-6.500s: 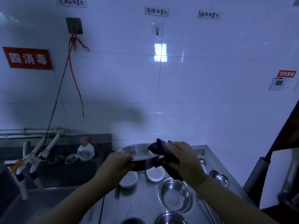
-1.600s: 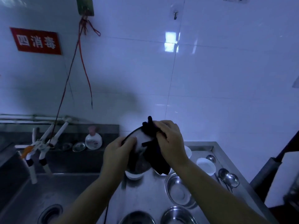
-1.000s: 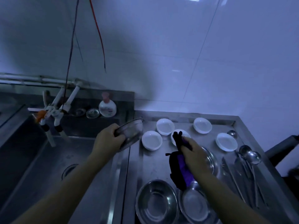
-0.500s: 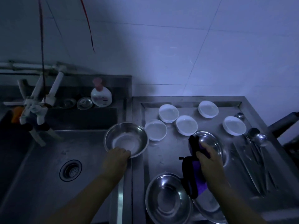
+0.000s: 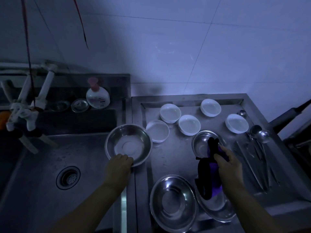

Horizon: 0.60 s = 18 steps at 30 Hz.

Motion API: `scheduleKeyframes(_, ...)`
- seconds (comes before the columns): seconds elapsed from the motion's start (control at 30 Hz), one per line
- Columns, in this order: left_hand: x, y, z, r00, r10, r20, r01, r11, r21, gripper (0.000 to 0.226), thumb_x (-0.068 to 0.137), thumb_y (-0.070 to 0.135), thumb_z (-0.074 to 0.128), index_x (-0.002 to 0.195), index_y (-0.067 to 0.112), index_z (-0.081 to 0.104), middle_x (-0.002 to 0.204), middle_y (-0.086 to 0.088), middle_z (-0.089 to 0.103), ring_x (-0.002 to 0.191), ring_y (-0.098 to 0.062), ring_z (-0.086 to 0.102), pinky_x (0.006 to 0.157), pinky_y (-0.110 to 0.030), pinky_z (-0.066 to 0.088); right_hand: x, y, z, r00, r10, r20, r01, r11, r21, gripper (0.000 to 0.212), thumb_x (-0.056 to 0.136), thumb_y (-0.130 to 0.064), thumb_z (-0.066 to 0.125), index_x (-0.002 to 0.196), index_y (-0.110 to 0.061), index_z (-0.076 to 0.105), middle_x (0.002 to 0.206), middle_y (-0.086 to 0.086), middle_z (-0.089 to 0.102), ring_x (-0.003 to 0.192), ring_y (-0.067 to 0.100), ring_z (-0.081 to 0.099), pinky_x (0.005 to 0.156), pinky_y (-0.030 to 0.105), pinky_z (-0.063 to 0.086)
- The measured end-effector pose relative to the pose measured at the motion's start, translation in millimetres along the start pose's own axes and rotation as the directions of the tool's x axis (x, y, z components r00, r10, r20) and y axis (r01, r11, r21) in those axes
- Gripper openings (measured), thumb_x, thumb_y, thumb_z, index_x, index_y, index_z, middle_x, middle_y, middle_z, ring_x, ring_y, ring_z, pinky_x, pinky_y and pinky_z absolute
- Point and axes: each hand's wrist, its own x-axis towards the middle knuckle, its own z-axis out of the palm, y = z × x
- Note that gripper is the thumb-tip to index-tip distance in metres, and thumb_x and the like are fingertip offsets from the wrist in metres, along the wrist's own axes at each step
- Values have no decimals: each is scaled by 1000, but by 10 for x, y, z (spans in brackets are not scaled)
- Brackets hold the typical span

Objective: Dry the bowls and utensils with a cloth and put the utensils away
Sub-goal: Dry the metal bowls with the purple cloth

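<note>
**Dried bowl going down, cloth hovering over the next one**

The left hand [image 5: 120,163] is gripping the near rim of a steel bowl [image 5: 128,144], holding it at the sink's edge. The right hand [image 5: 225,161] is clutching the purple cloth [image 5: 209,172], hanging just above a smaller steel bowl [image 5: 202,143] lying directly beyond its fingers. The utensils [image 5: 257,158] are lying to its right on the surface [image 5: 173,155], long axes running away from the person, nearer the right hand.

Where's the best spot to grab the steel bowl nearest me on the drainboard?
Pinch the near rim of the steel bowl, coming from above on the left side. It sits upright and open, and a second bowl crowds its right edge.
</note>
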Motion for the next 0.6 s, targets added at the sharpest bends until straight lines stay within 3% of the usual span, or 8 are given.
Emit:
scheduleKeyframes(0.1,-30,6,34,1000,0,-23,0,1000,8,38,31,-6,78,60,12,62,57,-4,57,53,-27,55,47,-29,41,16,7,-136,999,2,-54,-1,1000,10,32,89,-1,55,111,-22,64,92,-3,65,77,7,58,66,21,44)
scheduleKeyframes(0.17,-77,46,67,996,-12,-92,11,1000,-3,44,38,0,74,81,9,69,76,-7,65,72,-29,59,62,-35,45,16,17,-268,996,-5,-94,6,1000,14,32,89,-1,55,108,-25,64,89,-7,64,75,5,58,64,21,44)
scheduleKeyframes(0.27,-138,208,62,970,56,-238,-72,995,-62,47,58,12,49,101,5,66,101,-11,64,95,-28,51,79,-38,35,27,39,-537,984,-7,-180,9,1000,9,32,89,-2,55,106,-28,63,88,-8,64,74,5,58,65,23,44)
scheduleKeyframes(0.43,-143,717,61,950,195,-243,-226,968,-105,43,64,19,45,100,7,66,95,-9,66,92,-26,51,80,-36,35,58,169,-1106,941,-30,-336,16,999,-43,33,86,-4,58,116,-16,65,101,4,64,91,17,58,83,31,45)
scheduleKeyframes(0.53,-123,1086,106,963,229,-144,-249,959,-136,39,64,23,50,95,11,70,88,-5,67,84,-27,60,75,-35,43,59,290,-1432,927,-21,-375,5,999,-42,34,86,-5,58,116,-17,66,97,1,66,84,15,60,76,28,45)
scheduleKeyframes(0.6,-92,1337,154,965,261,-27,-263,954,-145,34,57,26,68,89,15,71,84,-1,67,77,-25,65,67,-31,51,53,379,-1607,920,9,-391,-16,1000,-15,33,86,-6,58,114,-21,66,96,-2,66,79,10,60,69,24,45)
